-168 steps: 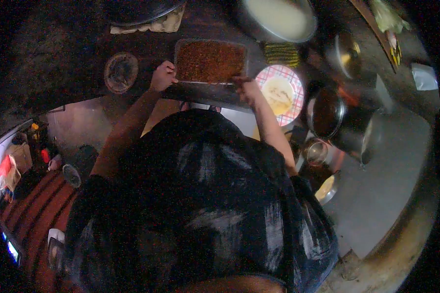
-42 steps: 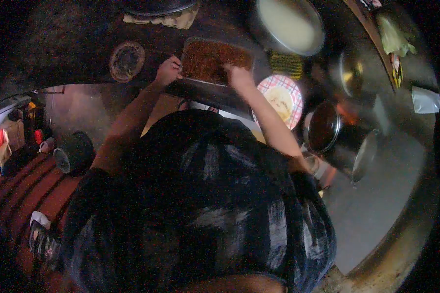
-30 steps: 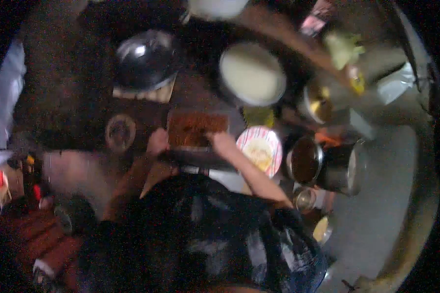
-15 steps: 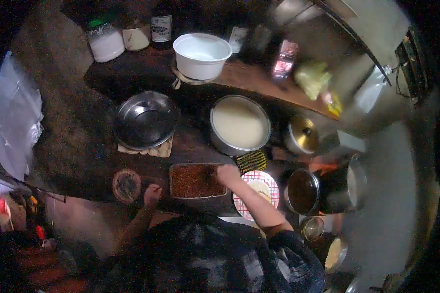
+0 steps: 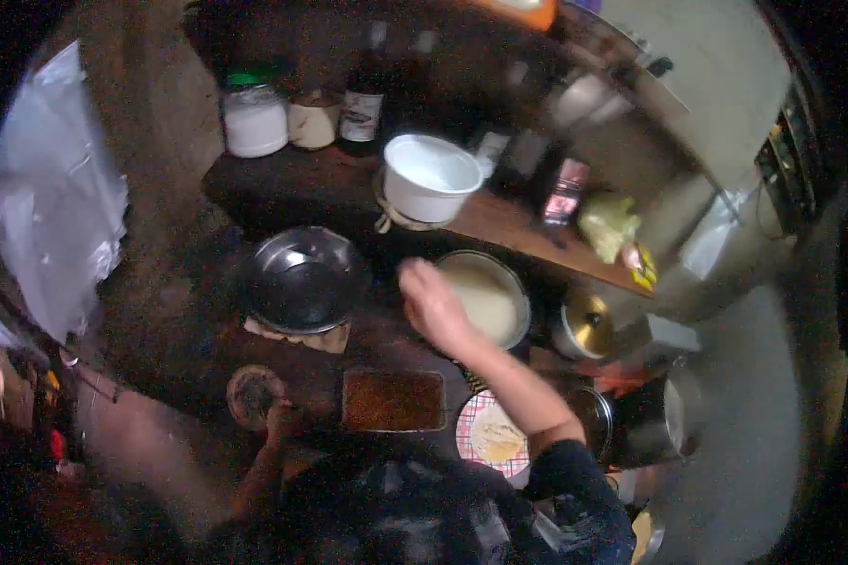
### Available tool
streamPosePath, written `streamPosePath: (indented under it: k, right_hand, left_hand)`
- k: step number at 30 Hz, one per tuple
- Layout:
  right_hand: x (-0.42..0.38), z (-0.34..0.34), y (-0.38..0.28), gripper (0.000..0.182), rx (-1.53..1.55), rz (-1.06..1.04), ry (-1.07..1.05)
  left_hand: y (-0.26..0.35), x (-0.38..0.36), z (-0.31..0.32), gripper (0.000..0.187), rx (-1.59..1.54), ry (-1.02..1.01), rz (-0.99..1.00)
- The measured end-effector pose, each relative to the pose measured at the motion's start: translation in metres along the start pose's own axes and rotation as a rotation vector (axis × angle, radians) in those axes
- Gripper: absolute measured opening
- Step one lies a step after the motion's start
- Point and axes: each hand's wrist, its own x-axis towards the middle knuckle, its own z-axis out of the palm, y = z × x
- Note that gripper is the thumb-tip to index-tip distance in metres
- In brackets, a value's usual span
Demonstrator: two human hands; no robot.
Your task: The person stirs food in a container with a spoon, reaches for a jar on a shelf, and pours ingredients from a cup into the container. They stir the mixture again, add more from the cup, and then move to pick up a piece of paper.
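My right hand (image 5: 431, 299) is raised over the table at the left edge of a pot of pale liquid (image 5: 490, 303); its fingers are smeared by motion. My left hand (image 5: 278, 414) is low at the left, beside a small round dish (image 5: 252, 395), and its fingers are blurred and dark. Between my arms lies a rectangular tray (image 5: 393, 400) filled with something reddish brown. A checkered plate (image 5: 471, 428) holding a pale flat food (image 5: 497, 439) sits right of the tray, under my right forearm.
A metal bowl (image 5: 306, 282) rests on a folded cloth (image 5: 325, 338). On the shelf (image 5: 537, 243) stand a white tub (image 5: 431, 193), a green-lidded jar (image 5: 255, 122), a bottle and a yellowish bag (image 5: 605, 226). A gold-lidded pot (image 5: 584, 327) and a dark pot are at the right.
My right hand has moved up and away from the tray toward the pot. My left hand is closer to the small dish. The whole view has shifted, with the table now lower.
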Motion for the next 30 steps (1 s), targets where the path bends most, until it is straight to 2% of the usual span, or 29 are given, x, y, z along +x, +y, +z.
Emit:
streamPosePath:
  k: [1,2,3,4,5,6,7,8,10,11,12,14,15,21,24,26,28,30]
  right_hand:
    - [0.039,-0.02,-0.014,0.032,-0.038,-0.048,-0.02]
    - [0.067,-0.025,-0.015,0.032,-0.087,-0.116,0.02]
    - [0.094,-0.022,-0.011,0.03,-0.047,-0.094,0.003]
    - [0.124,-0.017,-0.005,0.028,-0.071,-0.166,0.086]
    - [0.152,-0.014,-0.002,0.028,-0.085,-0.078,0.016]
    - [0.181,-0.004,0.004,0.03,-0.134,-0.053,0.067]
    - [0.21,0.012,0.019,0.028,-0.207,-0.06,0.042]
    - [0.24,0.028,0.03,0.017,-0.3,-0.03,0.082]
    - [0.288,0.063,0.058,0.016,-0.385,-0.011,0.097]
    - [0.306,0.08,0.068,0.017,-0.395,0.073,0.004]
    - [0.318,0.103,0.079,0.017,-0.385,0.061,0.025]
    - [0.352,0.135,0.099,0.029,-0.141,0.402,-0.184]
    - [0.367,0.146,0.106,0.028,-0.085,0.501,-0.239]
    - [0.402,0.166,0.119,0.028,-0.104,0.49,-0.345]
    - [0.404,0.158,0.123,0.028,-0.104,0.434,-0.41]
    - [0.402,0.15,0.126,0.028,-0.105,0.38,-0.486]
    - [0.39,0.146,0.132,0.028,-0.092,0.344,-0.551]
    - [0.389,0.141,0.135,0.028,-0.089,0.318,-0.583]
  left_hand:
    - [0.008,0.007,0.007,0.023,-0.447,0.083,-0.319]
    - [0.047,0.021,-0.001,0.023,-0.25,0.055,-0.312]
    - [0.094,0.038,-0.009,0.024,-0.045,0.028,-0.303]
    - [0.143,0.056,-0.017,0.025,0.152,0.005,-0.294]
    - [0.139,0.056,-0.023,0.025,0.159,0.026,-0.297]
    - [0.133,0.054,-0.028,0.025,0.161,0.004,-0.39]
    - [0.122,0.05,-0.033,0.025,0.161,-0.018,-0.483]
    - [0.04,0.014,-0.037,0.025,0.181,0.144,-0.491]
    - [-0.085,-0.042,-0.044,0.025,0.211,0.475,-0.489]
    - [-0.021,-0.054,-0.071,0.026,0.397,0.098,-0.658]
    - [0.0,-0.072,-0.087,0.027,0.452,0.019,-0.701]
    - [0.028,-0.105,-0.114,0.029,0.476,-0.012,-0.79]
    - [0.044,-0.122,-0.125,0.03,0.483,-0.018,-0.839]
    - [0.092,-0.172,-0.168,0.036,0.494,-0.033,-1.122]
    - [0.12,-0.143,-0.165,0.039,0.521,-0.029,-1.084]
    - [0.16,-0.092,-0.145,0.036,0.768,-0.009,-0.637]
    - [0.059,-0.132,-0.152,0.037,0.37,0.212,-1.079]
    - [0.038,-0.115,-0.146,0.045,0.473,-0.075,-0.908]
